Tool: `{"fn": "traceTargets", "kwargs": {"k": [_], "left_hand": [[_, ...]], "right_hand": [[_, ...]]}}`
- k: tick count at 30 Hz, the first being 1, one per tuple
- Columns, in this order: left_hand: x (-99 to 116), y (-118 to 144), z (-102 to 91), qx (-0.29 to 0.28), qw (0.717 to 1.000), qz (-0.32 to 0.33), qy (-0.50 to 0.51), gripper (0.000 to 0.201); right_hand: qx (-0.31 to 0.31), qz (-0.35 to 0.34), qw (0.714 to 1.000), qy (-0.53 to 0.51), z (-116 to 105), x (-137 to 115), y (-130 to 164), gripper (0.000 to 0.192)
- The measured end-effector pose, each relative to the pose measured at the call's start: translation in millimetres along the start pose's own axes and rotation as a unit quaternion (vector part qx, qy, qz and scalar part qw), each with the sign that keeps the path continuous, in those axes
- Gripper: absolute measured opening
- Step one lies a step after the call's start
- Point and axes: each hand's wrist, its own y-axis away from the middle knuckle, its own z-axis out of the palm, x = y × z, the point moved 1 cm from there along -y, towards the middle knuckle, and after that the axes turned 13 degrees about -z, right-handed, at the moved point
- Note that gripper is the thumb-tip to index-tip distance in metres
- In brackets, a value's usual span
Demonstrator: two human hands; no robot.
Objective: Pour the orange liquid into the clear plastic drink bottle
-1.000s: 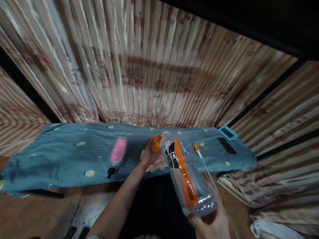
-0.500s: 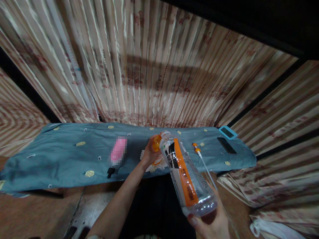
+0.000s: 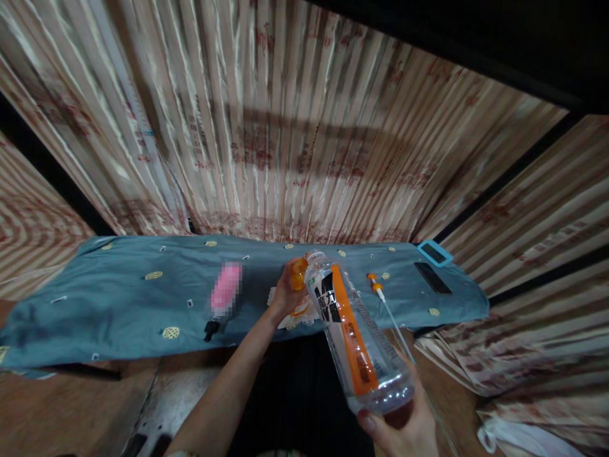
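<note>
My right hand (image 3: 402, 425) grips the bottom of a clear plastic bottle (image 3: 354, 336) with an orange, black and white label, tilted with its open neck pointing away toward the blue cloth (image 3: 118, 298). My left hand (image 3: 285, 292) holds the orange cap (image 3: 299, 273) right beside the bottle's neck. Under my left hand lies a white and orange wrapper (image 3: 302, 314) on the cloth.
On the blue cloth lie a pink bottle with a black tip (image 3: 223, 295), a white cable with an orange plug (image 3: 380, 295), a black phone (image 3: 432, 277) and a blue-framed device (image 3: 434, 252). Striped curtains hang behind and at the right.
</note>
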Motion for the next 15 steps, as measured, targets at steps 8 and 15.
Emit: {"fn": "traceTargets", "kwargs": {"k": [8, 15], "left_hand": [[-3.1, -0.7, -0.4, 0.001, 1.0, -0.004, 0.0, 0.064], [-4.5, -1.4, -0.4, -0.008, 1.0, 0.004, 0.018, 0.065]], "right_hand": [[0.007, 0.01, 0.999, -0.038, 2.1, -2.1, 0.5, 0.077], [0.015, 0.007, 0.999, -0.029, 2.3, -2.6, -0.3, 0.079]]}}
